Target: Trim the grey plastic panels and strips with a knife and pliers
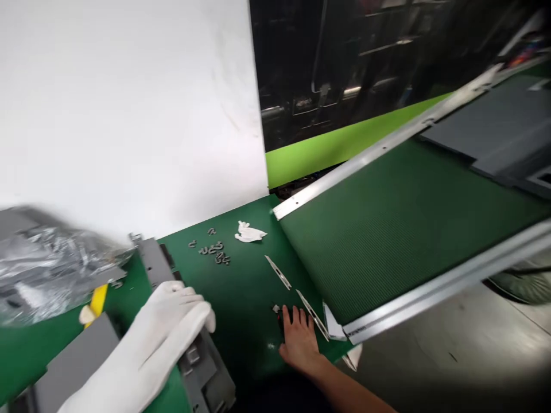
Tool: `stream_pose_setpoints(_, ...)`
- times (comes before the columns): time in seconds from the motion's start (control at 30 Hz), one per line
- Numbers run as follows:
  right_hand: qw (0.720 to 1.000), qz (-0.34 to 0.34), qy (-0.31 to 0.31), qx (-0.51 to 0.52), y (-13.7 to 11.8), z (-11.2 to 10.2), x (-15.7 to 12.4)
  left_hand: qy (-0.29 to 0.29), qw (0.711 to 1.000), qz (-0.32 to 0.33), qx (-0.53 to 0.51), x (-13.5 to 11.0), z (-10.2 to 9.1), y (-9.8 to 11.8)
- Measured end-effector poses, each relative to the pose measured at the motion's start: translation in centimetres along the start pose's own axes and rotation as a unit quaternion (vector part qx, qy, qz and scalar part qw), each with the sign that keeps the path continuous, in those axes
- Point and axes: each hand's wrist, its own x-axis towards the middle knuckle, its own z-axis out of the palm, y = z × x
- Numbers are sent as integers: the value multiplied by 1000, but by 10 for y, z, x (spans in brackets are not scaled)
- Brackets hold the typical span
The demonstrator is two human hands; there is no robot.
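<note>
Fingers of the gloved left hand lie pressed together, flat and steady across a grey panel on the green counter; bare right hand, fingers spread, rests just beside a slim metal strip

A white wall panel, ribbed green conveyor belt, aluminium side rail, crumpled white glove, small dark clips, crinkled plastic bag, grey floor

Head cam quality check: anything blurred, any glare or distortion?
Head view: the plastic bag at left is motion-smeared; the dark glossy panel at top right throws bright reflections; the frame sits tilted, so the aluminium rail runs diagonally; the bottom corners fall dark.
</note>
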Motion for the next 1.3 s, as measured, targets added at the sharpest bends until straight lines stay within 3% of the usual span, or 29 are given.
stream_pose_setpoints(0.13, 999, -22, 21, -41, 1, -11, -3, -66, 997, 29, -11, -10, -2, 19)
stream_pose_setpoints(0.23, 993, 20, -17, 111, 8, -21, -7, -102, 993, 62, 2, -17, -5, 29)
stream_pose_setpoints(0.37, 944, 69, -135, 292, 21, -37, -24, -111, 990, 81, -15, -21, -11, 29)
stream_pose_setpoints(0.43, 902, 56, -169, 393, 24, -54, -45, -109, 990, 87, -16, -12, -12, 24)
stream_pose_setpoints(0.53, 764, -12, -156, 626, 21, -92, -90, -108, 989, 97, -20, 11, -6, 17)
stream_pose_setpoints(0.6, 694, -66, -131, 704, 15, -119, -124, -123, 985, 119, -30, 27, 2, 15)
stream_pose_setpoints(0.67, 674, -96, -106, 725, 8, -140, -156, -151, 976, 157, -28, 39, 15, 16)
stream_pose_setpoints(0.73, 703, -97, -92, 698, 1, -153, -182, -173, 965, 199, -6, 47, 30, 20)
stream_pose_setpoints(0.8, 763, -75, -77, 638, -5, -158, -201, -186, 957, 221, 17, 53, 48, 25)
stream_pose_setpoints(0.9, 852, -30, -42, 521, -12, -157, -218, -208, 958, 199, 6, 64, 78, 34)
stream_pose_setpoints(0.97, 888, 0, -13, 459, -16, -155, -222, -230, 957, 174, -9, 73, 99, 39)
stream_pose_setpoints(1.13, 927, 15, 46, 371, -14, -162, -219, -264, 948, 176, 0, 90, 136, 44)
stream_pose_setpoints(1.23, 941, 11, 56, 334, -7, -173, -210, -269, 945, 184, 13, 94, 143, 41)
stream_pose_setpoints(1.3, 949, 5, 49, 312, -3, -180, -202, -263, 938, 223, 40, 96, 143, 38)
